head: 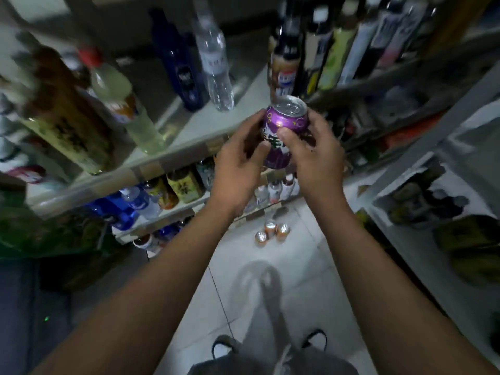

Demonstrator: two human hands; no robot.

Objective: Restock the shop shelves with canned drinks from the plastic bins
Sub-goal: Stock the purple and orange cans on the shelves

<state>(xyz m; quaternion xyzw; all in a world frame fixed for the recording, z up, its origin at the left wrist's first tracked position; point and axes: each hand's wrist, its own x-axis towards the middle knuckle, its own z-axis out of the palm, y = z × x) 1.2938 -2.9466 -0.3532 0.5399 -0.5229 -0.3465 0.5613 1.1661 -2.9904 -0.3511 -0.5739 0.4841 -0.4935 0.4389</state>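
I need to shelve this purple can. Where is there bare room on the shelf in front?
The shelf is bare at its front, between the clear water bottle and the brown-labelled bottle, behind the purple can. A narrower lane lies between the pale yellow bottle and the dark blue bottle. The left end is crowded with bottles.
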